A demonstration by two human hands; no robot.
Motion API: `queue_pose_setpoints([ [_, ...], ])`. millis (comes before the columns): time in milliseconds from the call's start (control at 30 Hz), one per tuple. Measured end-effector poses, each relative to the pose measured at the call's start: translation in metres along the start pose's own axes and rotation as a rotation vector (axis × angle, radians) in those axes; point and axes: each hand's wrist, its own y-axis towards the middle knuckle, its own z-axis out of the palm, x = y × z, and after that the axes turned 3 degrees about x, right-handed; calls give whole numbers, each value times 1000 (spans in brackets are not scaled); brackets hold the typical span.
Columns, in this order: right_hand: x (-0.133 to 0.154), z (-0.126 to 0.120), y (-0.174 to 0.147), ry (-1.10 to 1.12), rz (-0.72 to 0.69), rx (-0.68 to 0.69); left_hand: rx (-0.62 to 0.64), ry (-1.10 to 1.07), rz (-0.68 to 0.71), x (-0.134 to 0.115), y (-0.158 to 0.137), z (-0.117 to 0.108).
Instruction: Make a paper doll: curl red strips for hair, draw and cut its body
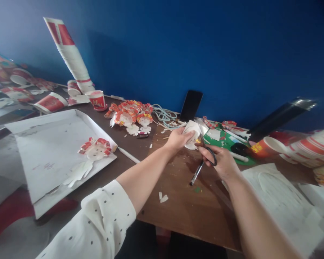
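Observation:
My left hand (179,138) pinches a white piece of paper (192,128) with lines drawn on it, holding it above the wooden table (175,201). In my right hand (223,162) is a pair of dark-handled scissors (212,157), its blades up against the paper's right side. Whether the blades are apart is too small to tell. A bit of yellow and red shows at the paper's lower edge. Below my hands a black pen (196,173) lies on the table. Small white paper scraps (163,198) are scattered nearer to me.
Red-and-white paper cutouts (132,114) are heaped behind my left hand, beside a pale cable (164,115). A phone (191,105) leans on the blue wall. A tall cup stack (72,59) tilts at left, behind a white box lid (51,154). Drawn sheets (280,201) lie at right.

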Motion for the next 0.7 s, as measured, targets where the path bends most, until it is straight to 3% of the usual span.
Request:
queue_pose_setpoints([
  [700,-3,-4,0,-32,-16,41,28,39,-5,-3,0,-2],
])
